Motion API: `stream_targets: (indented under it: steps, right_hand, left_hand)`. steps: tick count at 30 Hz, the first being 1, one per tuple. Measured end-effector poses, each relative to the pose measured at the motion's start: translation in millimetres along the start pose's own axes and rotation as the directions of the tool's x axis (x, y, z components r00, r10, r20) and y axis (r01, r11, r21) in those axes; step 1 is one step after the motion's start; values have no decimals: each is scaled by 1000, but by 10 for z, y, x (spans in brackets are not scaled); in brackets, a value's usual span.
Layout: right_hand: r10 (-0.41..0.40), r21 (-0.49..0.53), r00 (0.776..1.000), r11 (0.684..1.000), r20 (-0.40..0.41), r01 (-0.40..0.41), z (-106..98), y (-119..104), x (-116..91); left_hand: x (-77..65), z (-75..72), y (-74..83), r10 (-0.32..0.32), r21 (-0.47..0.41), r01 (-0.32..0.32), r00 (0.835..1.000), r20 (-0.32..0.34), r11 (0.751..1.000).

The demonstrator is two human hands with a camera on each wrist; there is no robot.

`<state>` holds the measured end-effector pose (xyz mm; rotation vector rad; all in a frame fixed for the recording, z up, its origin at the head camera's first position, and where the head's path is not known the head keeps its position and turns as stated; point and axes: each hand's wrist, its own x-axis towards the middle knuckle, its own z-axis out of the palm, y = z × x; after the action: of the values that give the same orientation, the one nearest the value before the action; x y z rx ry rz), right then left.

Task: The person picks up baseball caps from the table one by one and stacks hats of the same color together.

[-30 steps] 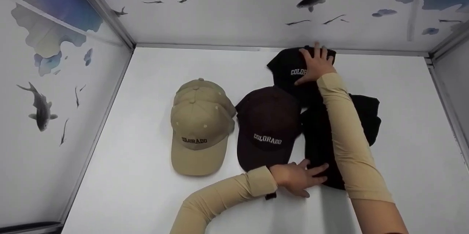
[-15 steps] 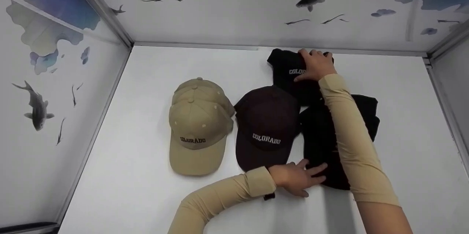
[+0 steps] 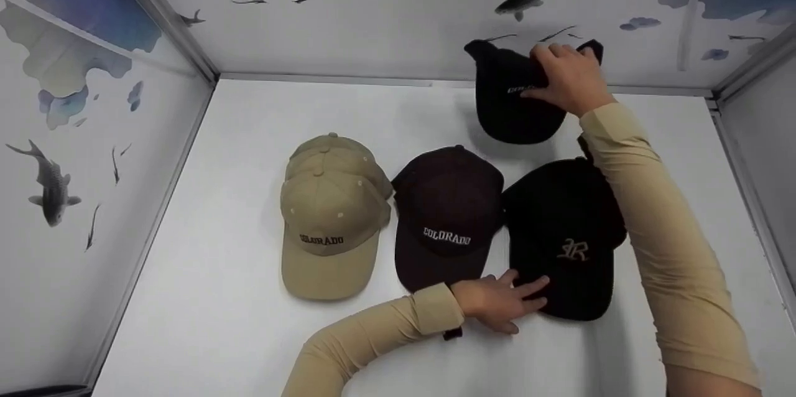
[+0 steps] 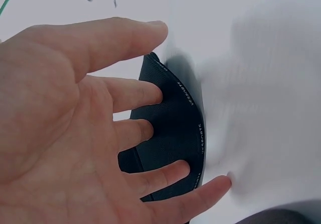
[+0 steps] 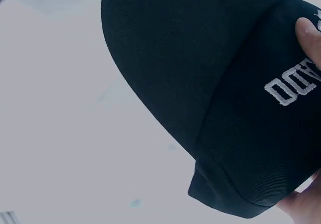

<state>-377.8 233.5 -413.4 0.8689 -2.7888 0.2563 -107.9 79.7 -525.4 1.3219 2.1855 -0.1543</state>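
Note:
My right hand (image 3: 572, 76) grips a black baseball cap (image 3: 517, 120) by its crown, thumb on the front beside white COLORADO lettering. This cap hangs above the table near the back wall, brim pointing down toward me; its brim and part of the lettering fill the right wrist view (image 5: 175, 58). My left hand (image 3: 497, 305) lies with fingers spread at the brim of another black cap (image 3: 559, 210), which bears a tan monogram. In the left wrist view, its straight fingers overlap the dark brim (image 4: 173, 128), which has small print along the edge.
A dark maroon COLORADO cap (image 3: 457, 195) lies between the monogram cap and several overlapping tan caps (image 3: 329, 210) on the left. The white table (image 3: 205, 297) is enclosed by a back wall (image 3: 373, 30) and side walls printed with fish.
My right hand has closed on the black COLORADO cap and lifted it up and to the right. The monogram cap's front has come into view. My left hand stays put.

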Motion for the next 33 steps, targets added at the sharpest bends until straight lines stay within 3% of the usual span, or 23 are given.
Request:
stream_targets:
  steps: [8,14,18,22,28,33]
  right_hand:
    - [-40,43,982,998,-184,49,-606,-135,-297]
    - [-97,79,966,990,-239,119,-871,-252,-773]
    - [-68,89,965,992,-252,93,-1012,-371,-1148]
    - [-51,86,967,993,-251,75,-1053,-505,-1529]
    - [-59,88,967,993,-248,83,-934,-699,-2094]
    - [-39,112,972,991,-233,67,-792,-833,-2482]
  left_hand:
    - [-24,37,8,-7,15,7,999,-46,1000]
    - [-30,54,27,-6,-23,4,998,-64,1000]
    - [-32,44,43,-4,-20,3,997,-74,1000]
    - [-51,36,34,-2,-48,-3,995,-96,999]
    - [-73,28,18,8,-80,-18,991,-130,997]
    - [-28,60,-21,74,-2,-76,980,-183,997]
